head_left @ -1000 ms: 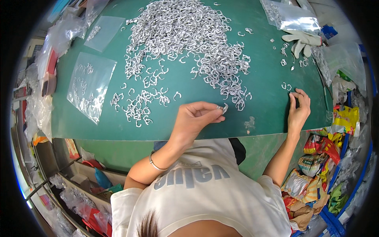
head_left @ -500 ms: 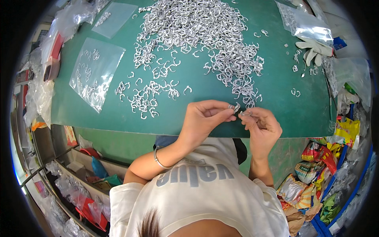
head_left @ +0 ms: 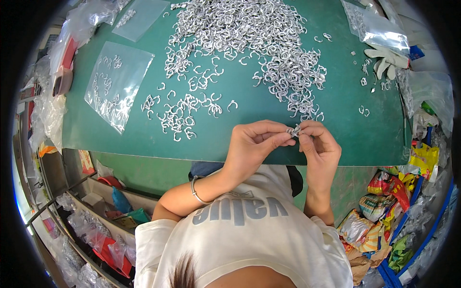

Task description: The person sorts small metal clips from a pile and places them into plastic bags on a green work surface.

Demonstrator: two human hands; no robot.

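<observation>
Near the front edge of the table, my left hand (head_left: pixel 257 144) and my right hand (head_left: pixel 321 144) meet fingertip to fingertip. Both are closed in a pinch on a few small silver C-shaped metal rings (head_left: pixel 294 130); the fingers partly cover them, so how they sit together cannot be made out. Just beyond my right fingers, a strip of loose rings (head_left: pixel 297 91) trails down from the large heap of rings (head_left: pixel 235 24). A smaller scattered group of rings (head_left: pixel 180 113) lies left of my left hand.
A clear plastic bag (head_left: pixel 119 86) holding some rings lies flat at the left, with another bag (head_left: pixel 140 19) behind it. A work glove (head_left: pixel 385 61) and filled clear bags (head_left: pixel 384 36) are at the right. Colourful packets (head_left: pixel 377 206) sit below the green table (head_left: pixel 345 139).
My hands have come together, so the rings that each held apart now touch. My right hand has moved slightly up and left. The view has shifted a little.
</observation>
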